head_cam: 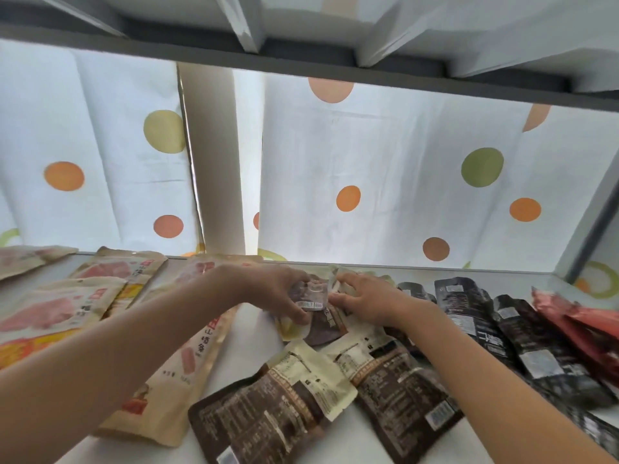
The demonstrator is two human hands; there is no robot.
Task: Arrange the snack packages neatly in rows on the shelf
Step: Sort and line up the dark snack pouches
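The left hand (278, 293) and right hand (365, 304) meet at the back middle of the white shelf (254, 329), fingers curled, both pinching a small purple-brown snack pouch (318, 306) between them. Just in front lie two brown-and-cream pouches (284, 406), overlapping. To the left, tan pouches with pink pictures (60, 306) lie in loose rows. To the right, black pouches (522, 336) lie side by side, then red ones (582, 323). Behind hangs a white polka-dot curtain (402, 169).

Head view, close above the shelf (254, 333), facing forward and down.
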